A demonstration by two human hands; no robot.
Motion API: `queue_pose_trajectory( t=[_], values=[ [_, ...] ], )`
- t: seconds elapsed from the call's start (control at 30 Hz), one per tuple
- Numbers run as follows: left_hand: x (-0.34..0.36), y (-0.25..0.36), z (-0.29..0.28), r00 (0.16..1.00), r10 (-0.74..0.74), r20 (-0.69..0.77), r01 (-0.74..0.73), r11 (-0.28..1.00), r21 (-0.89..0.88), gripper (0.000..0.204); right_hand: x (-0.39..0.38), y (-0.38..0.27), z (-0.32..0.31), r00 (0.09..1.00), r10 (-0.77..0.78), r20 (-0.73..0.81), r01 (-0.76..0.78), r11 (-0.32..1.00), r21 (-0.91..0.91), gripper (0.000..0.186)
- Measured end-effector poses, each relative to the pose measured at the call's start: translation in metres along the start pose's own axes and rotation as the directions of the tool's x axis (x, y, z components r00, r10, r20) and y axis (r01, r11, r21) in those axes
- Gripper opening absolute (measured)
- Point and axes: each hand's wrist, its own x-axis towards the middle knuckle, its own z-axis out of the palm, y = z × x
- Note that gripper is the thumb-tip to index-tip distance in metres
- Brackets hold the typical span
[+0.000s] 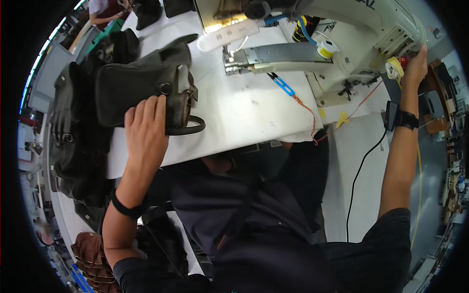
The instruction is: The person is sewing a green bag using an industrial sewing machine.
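Observation:
My left hand (145, 128) grips the near side of a dark olive-black bag (128, 88), which has a ring, a zip and a looped handle and lies on the white table (244, 112). Its fingertips curl onto the bag. My right hand (415, 66) is closed round the right end of the white sewing machine (361, 39), at what seems to be its handwheel, partly hidden by the fingers. The machine's narrow arm (278, 53) reaches left over the table. Blue thread snips (282, 85) on a red cord lie under it, and a yellow-and-white bundle (394, 68) hangs beside my right hand.
More dark bags (73, 132) are piled at the left. Brown leather pieces (93, 259) sit at lower left. Another person's arm (102, 17) shows at a green bin (105, 31) at top left. A black cable (361, 166) runs down from a device on my right wrist.

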Motion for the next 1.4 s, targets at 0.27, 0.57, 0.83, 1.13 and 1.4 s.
queue_pose_trajectory(
  t=[0.27, 0.57, 0.83, 1.13, 1.4],
  values=[
    [-0.018, 0.043, -0.006, 0.971, 0.067, -0.231, -0.118, 0.97, -0.214, 0.045, -0.257, -0.106, -0.034, 0.436, -0.413, 0.8, 0.453, 0.869, 0.202, 0.011],
    [-0.027, 0.053, 0.0, 0.957, -0.052, -0.285, -0.035, 0.955, -0.294, 0.038, -0.316, -0.027, 0.058, 0.247, -0.249, 0.937, 0.74, 0.672, -0.017, 0.03],
    [-0.033, 0.054, 0.011, 0.947, -0.105, -0.302, -0.004, 0.941, -0.34, 0.04, -0.336, -0.112, 0.062, 0.119, 0.31, 0.943, -0.317, 0.912, -0.26, 0.027],
    [-0.031, 0.053, 0.009, 0.959, -0.069, -0.276, -0.022, 0.95, -0.313, 0.043, -0.369, -0.174, 0.091, -0.038, 0.238, 0.97, -0.265, 0.934, -0.24, 0.041],
    [-0.032, 0.057, 0.008, 0.954, -0.121, -0.275, 0.017, 0.936, -0.351, 0.045, -0.368, -0.173, 0.082, 0.063, 0.179, 0.982, -0.377, 0.915, -0.143, 0.036]
  ],
)
